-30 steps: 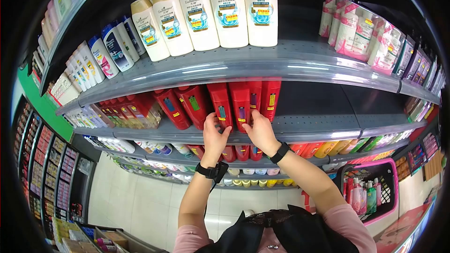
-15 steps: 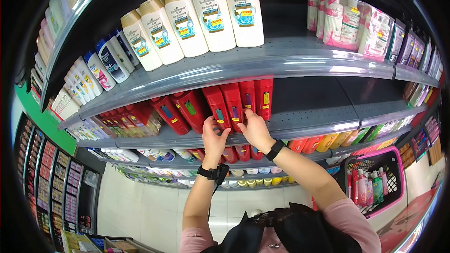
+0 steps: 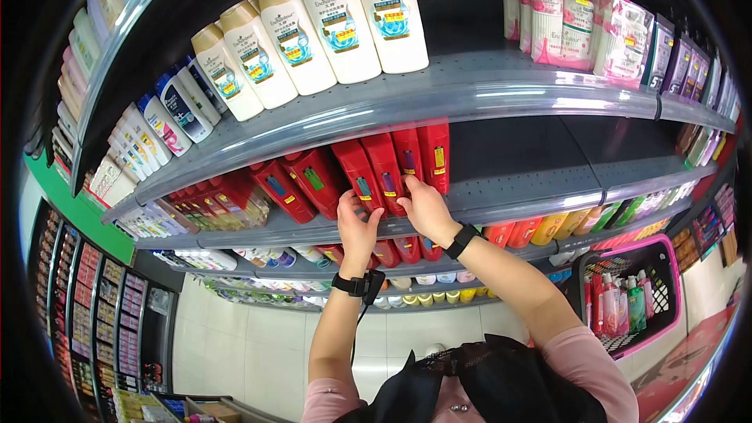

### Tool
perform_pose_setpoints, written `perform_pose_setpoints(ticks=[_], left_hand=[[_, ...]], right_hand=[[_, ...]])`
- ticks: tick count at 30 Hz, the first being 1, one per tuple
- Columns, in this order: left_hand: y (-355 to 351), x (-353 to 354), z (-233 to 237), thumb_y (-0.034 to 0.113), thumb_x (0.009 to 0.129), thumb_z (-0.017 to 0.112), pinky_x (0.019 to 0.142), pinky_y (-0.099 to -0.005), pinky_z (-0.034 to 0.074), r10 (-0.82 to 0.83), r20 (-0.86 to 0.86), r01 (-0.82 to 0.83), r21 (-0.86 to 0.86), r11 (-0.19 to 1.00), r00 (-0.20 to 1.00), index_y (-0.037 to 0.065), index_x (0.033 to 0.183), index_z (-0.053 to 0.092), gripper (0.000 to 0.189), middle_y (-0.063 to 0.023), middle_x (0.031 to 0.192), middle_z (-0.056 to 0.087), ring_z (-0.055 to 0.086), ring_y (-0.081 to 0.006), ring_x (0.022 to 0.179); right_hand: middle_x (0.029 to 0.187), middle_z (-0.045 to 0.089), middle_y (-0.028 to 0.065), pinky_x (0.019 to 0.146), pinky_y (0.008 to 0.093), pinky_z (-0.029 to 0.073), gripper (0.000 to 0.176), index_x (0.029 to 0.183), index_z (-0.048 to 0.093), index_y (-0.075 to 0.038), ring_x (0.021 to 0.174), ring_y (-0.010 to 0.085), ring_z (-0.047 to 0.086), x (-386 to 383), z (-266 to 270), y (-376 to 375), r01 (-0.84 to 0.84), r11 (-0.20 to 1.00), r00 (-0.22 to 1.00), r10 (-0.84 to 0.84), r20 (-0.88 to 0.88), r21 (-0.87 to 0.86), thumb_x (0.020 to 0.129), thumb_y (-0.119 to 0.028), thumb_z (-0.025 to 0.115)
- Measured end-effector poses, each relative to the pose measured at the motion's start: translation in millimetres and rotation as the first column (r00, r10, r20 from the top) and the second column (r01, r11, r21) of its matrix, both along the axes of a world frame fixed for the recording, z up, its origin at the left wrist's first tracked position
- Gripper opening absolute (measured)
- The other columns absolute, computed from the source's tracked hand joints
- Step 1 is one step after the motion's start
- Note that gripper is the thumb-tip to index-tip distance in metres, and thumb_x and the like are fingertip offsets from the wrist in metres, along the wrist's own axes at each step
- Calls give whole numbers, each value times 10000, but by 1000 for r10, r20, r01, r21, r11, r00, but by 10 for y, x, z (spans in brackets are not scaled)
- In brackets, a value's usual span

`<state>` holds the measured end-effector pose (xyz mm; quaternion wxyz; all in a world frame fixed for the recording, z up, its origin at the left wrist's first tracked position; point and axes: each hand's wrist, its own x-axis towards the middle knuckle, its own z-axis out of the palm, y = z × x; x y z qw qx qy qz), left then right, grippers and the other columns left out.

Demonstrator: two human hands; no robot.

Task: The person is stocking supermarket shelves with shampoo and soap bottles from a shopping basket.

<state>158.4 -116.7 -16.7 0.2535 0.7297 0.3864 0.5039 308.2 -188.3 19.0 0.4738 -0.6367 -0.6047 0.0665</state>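
Observation:
On the middle shelf, several red bottles stand in a row, close together. My left hand (image 3: 358, 225) is at the lower end of one red bottle (image 3: 353, 163), fingers along its left side and thumb across the front. The red bottle beside it (image 3: 381, 158) has my right hand (image 3: 428, 209) at its lower right, thumb near its base and fingers bent in between it and the neighbouring red bottle (image 3: 407, 150). My fingertips are partly hidden against the bottles. Each bottle front carries a small coloured label and a yellow sticker.
Above are white gold-capped bottles (image 3: 333, 27) and pink-and-white packs (image 3: 561, 27) on the upper shelf (image 3: 501, 86). More red bottles (image 3: 283, 192) stand to the left. At lower right is a black basket with pink rim (image 3: 675, 282), holding several bottles.
The view has shifted slightly, and the shelves sit a little differently in it. Both hands stay at the same red bottles, with almost no change in their grip.

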Motion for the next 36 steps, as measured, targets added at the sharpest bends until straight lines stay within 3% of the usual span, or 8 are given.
perform_pose_setpoints(ticks=[10,16,19,20,23,27,32,36], left_hand=[[4,-14,-53,73,676,781,781,-348,521,-3,-18,3,35,999,1000,-18,1237,390,690,-174,1106,513,566,-267,956],[-140,-184,-196,67,683,783,845,-322,473,20,35,-25,129,991,999,-9,1210,423,643,-133,1076,521,552,-212,949],[-441,-325,-305,17,797,673,812,-289,471,-11,120,14,-24,1000,993,12,1150,447,419,-107,1046,553,557,-187,932],[-567,-344,-394,-15,829,625,774,-264,473,-151,245,163,-31,986,958,15,1122,452,342,-79,987,556,551,-154,903],[-932,-205,-654,-26,814,618,630,-205,425,-264,78,263,19,965,961,29,937,508,174,-13,784,518,500,-88,692],[-1523,398,-1042,-13,784,641,621,-226,461,-536,65,512,-411,754,842,41,915,549,169,-10,801,559,546,-90,688],[-2320,1521,-897,37,782,660,637,-278,492,-846,-234,752,-388,534,480,18,917,576,160,-82,817,611,610,-162,700],[-2860,2259,-593,74,792,662,643,-308,496,-906,-288,848,-348,400,309,18,931,575,174,-94,820,612,621,-219,708]], right_hand=[[955,606,238,775,426,485,405,1131,488,34,901,384,594,36,-3,-101,-21,999,999,22,31,-25,775,-77,645],[966,627,188,753,387,517,421,1146,497,9,890,323,633,167,-118,-1032,-105,994,994,105,28,-29,784,-127,666],[938,645,140,716,337,531,376,1133,514,-19,825,254,660,498,-316,-1784,-217,964,953,176,-245,-153,807,-136,663],[938,645,140,716,337,531,376,1133,514,-19,825,254,660,688,-443,-2057,-125,975,964,76,-256,-182,807,-136,663],[855,657,168,680,357,518,295,1025,578,11,758,287,653,1166,-757,-2881,82,961,953,-153,-261,-263,792,-155,653],[814,654,166,684,362,506,280,985,615,-20,766,301,645,1709,-1202,-4001,422,820,812,-532,-240,-386,767,-191,656],[844,653,200,756,400,497,339,933,645,1,828,330,637,2405,-1764,-4993,548,455,696,-713,82,-702,728,-267,670],[876,655,211,778,414,497,378,932,651,2,864,344,635,2820,-2197,-5106,519,359,724,-667,175,-776,733,-318,669]])
